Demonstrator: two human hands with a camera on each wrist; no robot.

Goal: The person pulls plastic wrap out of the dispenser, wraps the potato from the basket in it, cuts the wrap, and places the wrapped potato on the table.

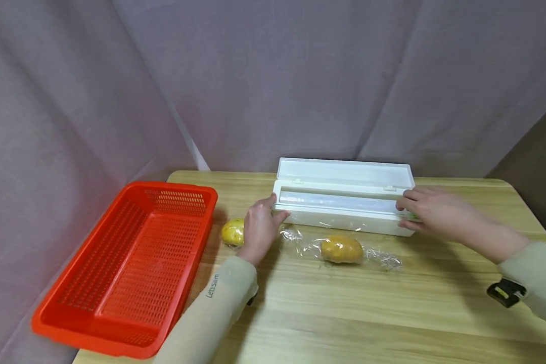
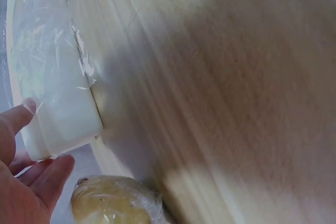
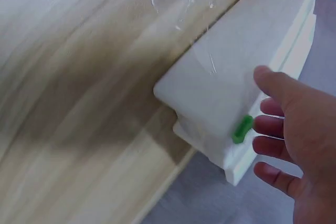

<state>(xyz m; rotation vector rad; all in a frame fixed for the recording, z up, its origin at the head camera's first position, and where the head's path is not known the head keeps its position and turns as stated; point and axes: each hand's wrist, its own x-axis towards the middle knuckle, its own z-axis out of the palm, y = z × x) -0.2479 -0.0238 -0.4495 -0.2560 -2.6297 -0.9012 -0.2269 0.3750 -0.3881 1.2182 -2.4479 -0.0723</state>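
Observation:
A white cling film dispenser box (image 1: 336, 220) lies lengthwise near the table's back edge. Its lid (image 1: 346, 173) is tipped back, and a film roll (image 1: 341, 199) shows inside. My left hand (image 1: 259, 225) grips the box's left end, with thumb on the front and fingers around the end. At the other end my right hand (image 1: 429, 210) has its fingers loosely bent beside the green slider (image 3: 242, 129), thumb at the box's edge. In front of the box lies a yellow-orange oval fruit (image 1: 341, 249) in clear film with twisted ends. Another film-wrapped yellow fruit (image 2: 110, 203) sits left of the box, partly behind my left hand.
A red plastic basket (image 1: 202, 253) with slotted walls stands on the left side of the wooden table (image 1: 346, 313). Grey curtain (image 1: 273, 86) hangs behind the table and along its left side.

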